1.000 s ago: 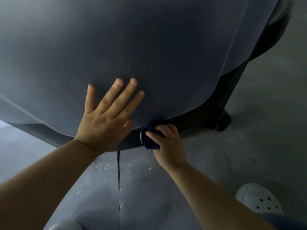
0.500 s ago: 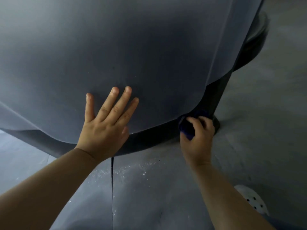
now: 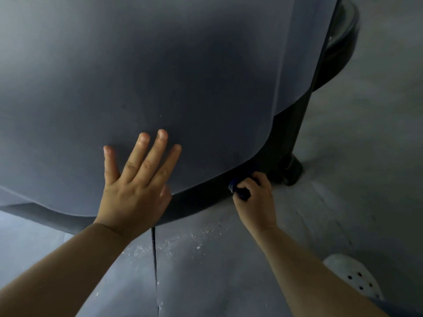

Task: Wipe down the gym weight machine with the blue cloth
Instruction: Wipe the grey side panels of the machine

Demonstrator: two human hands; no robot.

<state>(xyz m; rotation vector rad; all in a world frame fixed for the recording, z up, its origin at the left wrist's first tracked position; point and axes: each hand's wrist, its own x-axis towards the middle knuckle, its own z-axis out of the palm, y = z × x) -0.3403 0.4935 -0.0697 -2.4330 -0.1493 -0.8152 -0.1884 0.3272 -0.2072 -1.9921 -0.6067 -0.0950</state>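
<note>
The blue cloth [image 3: 240, 192] is gripped in the curled right hand [image 3: 255, 199] against the machine's dark lower edge [image 3: 206, 197]. The left hand [image 3: 135, 191] is laid flat, fingers straight, on the grey panel [image 3: 183, 76].

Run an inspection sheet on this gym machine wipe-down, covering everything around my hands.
Surface: grey panel of the weight machine, smooth, with a black lower rim.
Job's things: blue cloth, bunched, pressed against the black lower rim near the black leg.
Clutter: white specks scattered on the floor mat, beside a seam.
Hands: left hand flat on the grey panel, fingers spread; right hand grips the blue cloth.
Cables: nothing seen.
Surroundings: white perforated shoe at lower right; lighting is dim.
</note>
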